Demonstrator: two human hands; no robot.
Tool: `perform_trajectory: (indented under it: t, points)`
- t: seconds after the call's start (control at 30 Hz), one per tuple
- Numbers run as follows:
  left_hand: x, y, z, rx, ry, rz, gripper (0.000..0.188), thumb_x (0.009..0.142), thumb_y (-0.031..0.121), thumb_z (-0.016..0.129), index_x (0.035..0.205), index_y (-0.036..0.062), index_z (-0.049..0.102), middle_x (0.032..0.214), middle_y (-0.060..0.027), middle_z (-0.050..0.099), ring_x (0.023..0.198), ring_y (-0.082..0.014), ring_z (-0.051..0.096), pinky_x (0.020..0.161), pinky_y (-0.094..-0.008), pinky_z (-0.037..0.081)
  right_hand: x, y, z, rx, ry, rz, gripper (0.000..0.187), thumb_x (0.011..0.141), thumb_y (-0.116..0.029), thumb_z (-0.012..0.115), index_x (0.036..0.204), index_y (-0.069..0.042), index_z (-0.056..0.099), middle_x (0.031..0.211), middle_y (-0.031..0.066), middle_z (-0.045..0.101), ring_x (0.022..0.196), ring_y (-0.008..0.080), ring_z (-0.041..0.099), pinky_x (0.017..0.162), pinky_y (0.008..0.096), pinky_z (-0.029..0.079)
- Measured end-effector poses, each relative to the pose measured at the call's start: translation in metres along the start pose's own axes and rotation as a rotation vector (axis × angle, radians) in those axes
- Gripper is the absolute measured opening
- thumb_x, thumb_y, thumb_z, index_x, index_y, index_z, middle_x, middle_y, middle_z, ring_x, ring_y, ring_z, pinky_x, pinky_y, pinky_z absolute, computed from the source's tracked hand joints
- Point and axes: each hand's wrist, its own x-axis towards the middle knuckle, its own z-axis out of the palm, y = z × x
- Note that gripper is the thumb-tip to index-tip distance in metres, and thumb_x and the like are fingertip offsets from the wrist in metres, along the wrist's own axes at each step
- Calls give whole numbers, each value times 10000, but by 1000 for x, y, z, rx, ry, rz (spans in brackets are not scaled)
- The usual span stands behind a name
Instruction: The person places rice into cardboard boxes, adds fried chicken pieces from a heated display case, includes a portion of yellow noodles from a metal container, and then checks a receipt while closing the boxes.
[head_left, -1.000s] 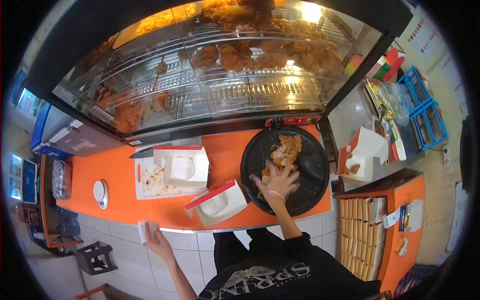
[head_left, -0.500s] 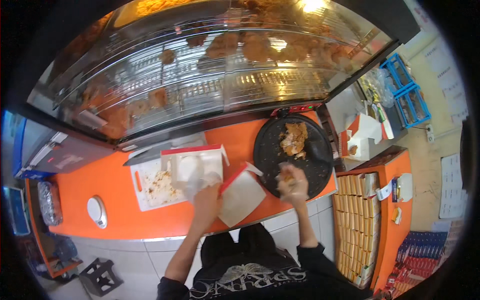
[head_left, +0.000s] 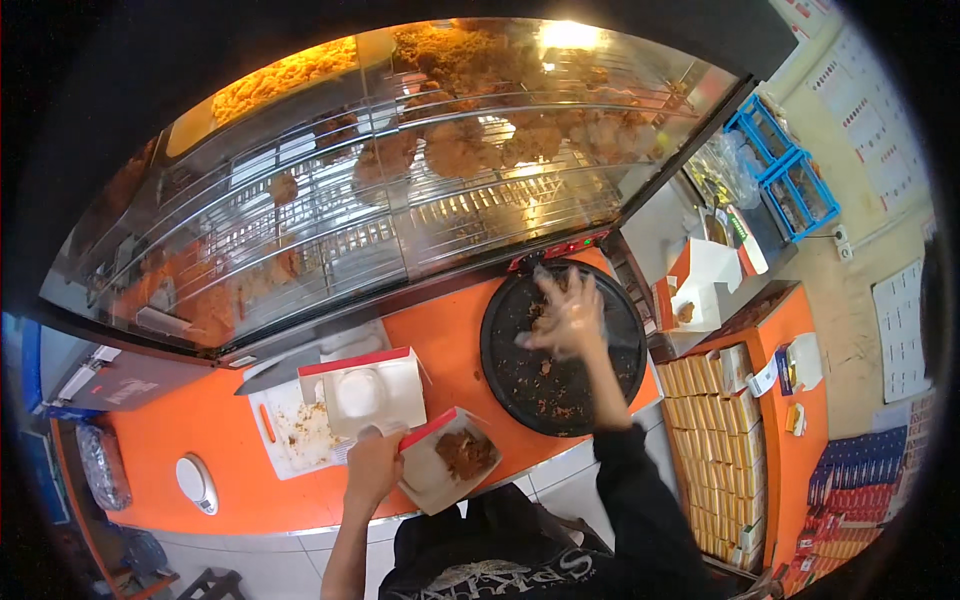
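Note:
My left hand (head_left: 374, 464) is closed on the edge of an open white paper box with red edges. One half of the box (head_left: 425, 480) holds brown fried chicken pieces (head_left: 466, 455). In the other half sits a round white mound that looks like rice (head_left: 360, 393). My right hand (head_left: 572, 318), in a clear plastic glove, reaches over a round black tray (head_left: 625, 350) with fingers spread. Beneath it lies fried food, mostly hidden by the hand, with crumbs scattered around it.
A white cutting board (head_left: 290, 440) with crumbs and a knife (head_left: 285, 368) lie left of the box. A white scale (head_left: 196, 484) stands further left on the orange counter. A glass food display (head_left: 400, 230) runs along the back. Stacked folded boxes (head_left: 710, 440) fill a right-hand shelf.
My right hand has moved up the tray and opened over the fried food. Chicken pieces now lie in the near half of the box. The view has shifted slightly.

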Motion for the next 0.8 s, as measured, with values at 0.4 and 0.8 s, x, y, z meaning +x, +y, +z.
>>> perform_trajectory:
  t: [0.4, 0.8]
  points:
    - [-34, -11, -10, -242, -35, -113, 322, 681, 177, 647, 992, 99, 627, 716, -142, 627, 696, -313, 606, 630, -423, 473, -58, 5, 23, 180, -338, -107, 1030, 424, -483, 818, 1315, -277, 347, 1423, 216, 154, 1101, 414, 472, 844, 483, 448]
    - [19, -125, 26, -63, 443, -201, 309, 657, 311, 678, 668, 8, 618, 637, -162, 587, 591, -336, 552, 571, -420, 428, -71, 4, 94, 239, -168, -7, 378, 556, -128, 730, 914, -205, 640, 1190, 156, 431, 1075, 388, 427, 891, 455, 390]
